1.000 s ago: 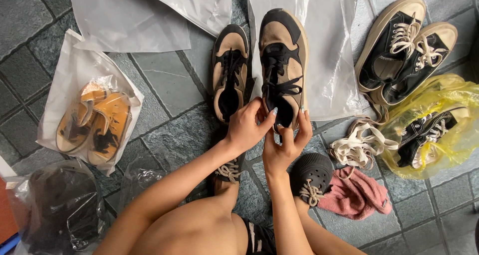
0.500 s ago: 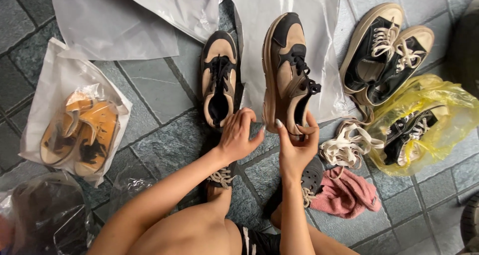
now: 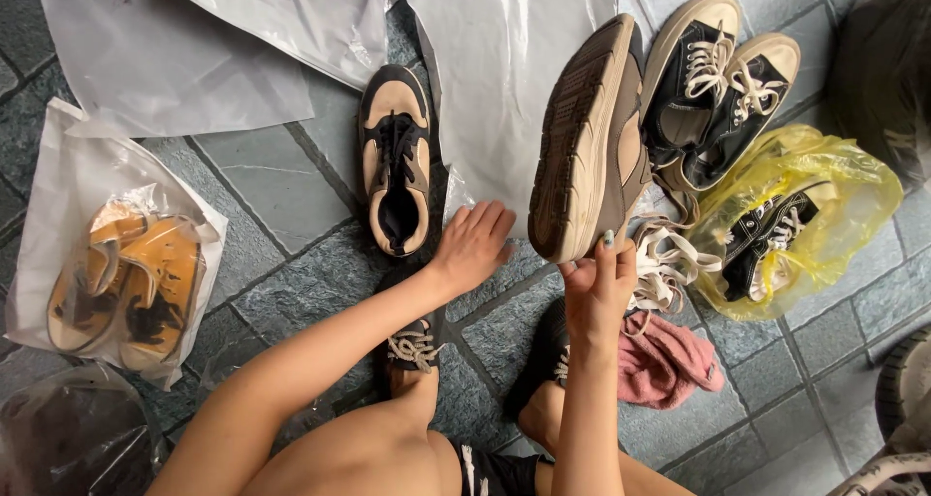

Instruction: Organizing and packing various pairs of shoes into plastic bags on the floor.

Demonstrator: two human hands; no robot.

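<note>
My right hand (image 3: 598, 285) grips the heel of a tan and brown sneaker (image 3: 592, 142) and holds it tipped on its side, its ridged sole turned to the left. My left hand (image 3: 474, 246) hovers open, fingers apart, just left of that heel and right of the matching sneaker (image 3: 395, 157), which lies upright on the stone floor. Both hands reach out over my bare knees and my own feet in dark laced shoes (image 3: 415, 346).
Clear plastic sheets (image 3: 504, 50) lie at the top. A bag with orange sandals (image 3: 121, 278) sits at left. A pair of black canvas shoes (image 3: 713, 79), a yellow bag holding another black shoe (image 3: 786, 229), loose white laces (image 3: 669, 258) and a pink cloth (image 3: 664, 365) lie at right.
The right sneaker has been lifted by its heel and rolled onto its side, sole now showing. My left hand has come off it and opened.
</note>
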